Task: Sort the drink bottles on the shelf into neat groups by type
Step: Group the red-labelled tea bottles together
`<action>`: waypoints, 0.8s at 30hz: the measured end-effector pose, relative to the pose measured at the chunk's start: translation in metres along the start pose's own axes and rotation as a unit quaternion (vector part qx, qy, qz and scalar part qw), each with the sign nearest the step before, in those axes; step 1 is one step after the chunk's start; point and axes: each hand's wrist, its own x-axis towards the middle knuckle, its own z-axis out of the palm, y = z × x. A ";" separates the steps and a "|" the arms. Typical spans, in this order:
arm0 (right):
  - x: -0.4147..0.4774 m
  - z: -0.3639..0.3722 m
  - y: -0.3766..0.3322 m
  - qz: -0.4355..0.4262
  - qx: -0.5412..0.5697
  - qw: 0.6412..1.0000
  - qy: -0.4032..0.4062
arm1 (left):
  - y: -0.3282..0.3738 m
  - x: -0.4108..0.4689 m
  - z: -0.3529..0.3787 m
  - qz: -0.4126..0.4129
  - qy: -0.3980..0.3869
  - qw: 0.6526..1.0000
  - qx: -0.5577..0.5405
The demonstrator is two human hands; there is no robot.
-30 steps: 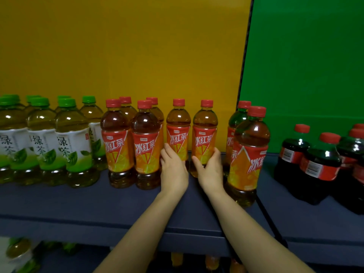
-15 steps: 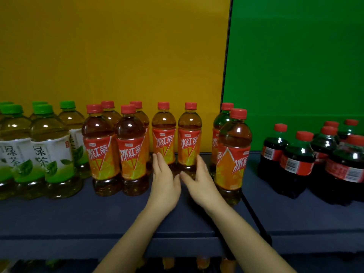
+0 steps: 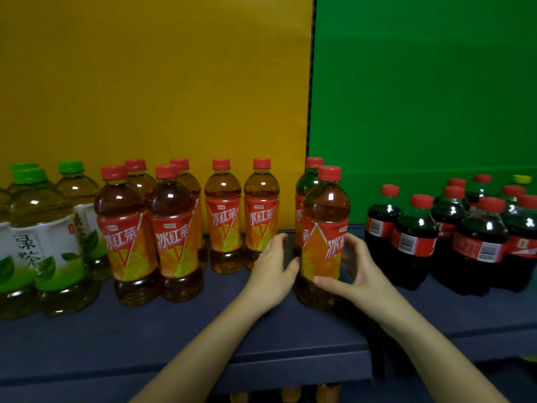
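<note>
Red-capped iced tea bottles with orange labels stand on the dark blue shelf [image 3: 174, 338]. The front right iced tea bottle [image 3: 321, 237] stands by the yellow-green divide, with a second iced tea bottle [image 3: 305, 187] right behind it. My right hand [image 3: 356, 274] grips the front bottle, thumb across its lower label and fingers behind its right side. My left hand [image 3: 271, 274] is beside it on the left, with loosely curved fingers and the thumb touching the bottle. Two iced tea bottles [image 3: 241, 216] stand behind my left hand, and several more iced tea bottles [image 3: 151, 228] stand further left.
Green tea bottles [image 3: 43, 242] with green caps crowd the far left. Dark cola bottles [image 3: 453, 237] with red caps fill the right, before the green back panel. A yellow cap [image 3: 522, 179] shows at the far right. More bottles stand on the level below.
Both hands have left the two middle iced tea bottles and moved right to the front right bottle. The right hand now grips it. The view has shifted right.
</note>
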 end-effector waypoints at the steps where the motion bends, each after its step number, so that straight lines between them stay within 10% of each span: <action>1: 0.005 0.002 0.001 0.015 0.011 0.999 -0.032 | 0.000 0.007 0.004 -0.010 -0.009 1.000 -0.012; 16: -0.018 -0.029 0.002 0.000 0.001 0.992 0.122 | 0.008 0.053 0.033 -0.054 0.014 0.991 -0.118; 24: -0.029 -0.042 -0.003 0.004 -0.012 0.988 0.153 | 0.021 0.031 0.020 -0.035 0.103 0.992 0.070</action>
